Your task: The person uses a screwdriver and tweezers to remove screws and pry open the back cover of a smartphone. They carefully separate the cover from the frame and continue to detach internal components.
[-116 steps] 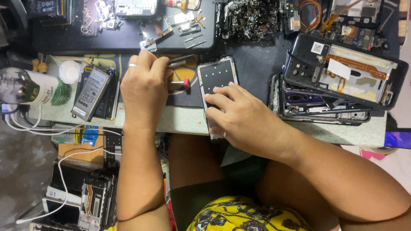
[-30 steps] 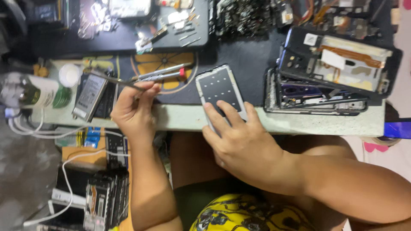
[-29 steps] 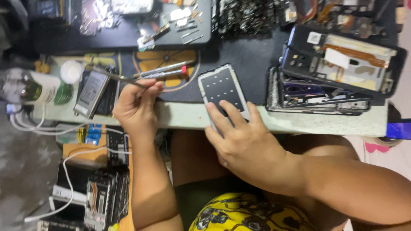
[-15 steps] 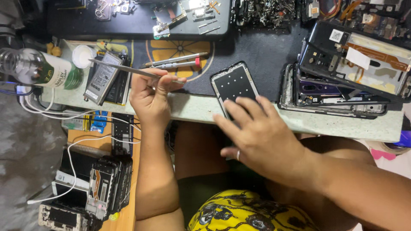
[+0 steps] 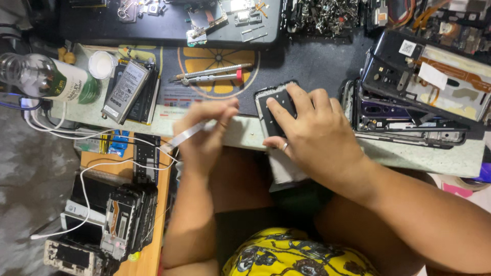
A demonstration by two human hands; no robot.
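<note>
The left hand (image 5: 204,135), blurred, has its grip clenched on metal tweezers (image 5: 186,135) at the worktop (image 5: 240,135) edge. The right hand (image 5: 312,135) lies flat, grip released, pressing a dark phone frame (image 5: 271,102) near two screwdrivers (image 5: 212,75).

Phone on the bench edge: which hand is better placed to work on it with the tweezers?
Left. The left hand already grips the tweezers beside the phone, while the right hand lies flat on it, pinning it.
</note>
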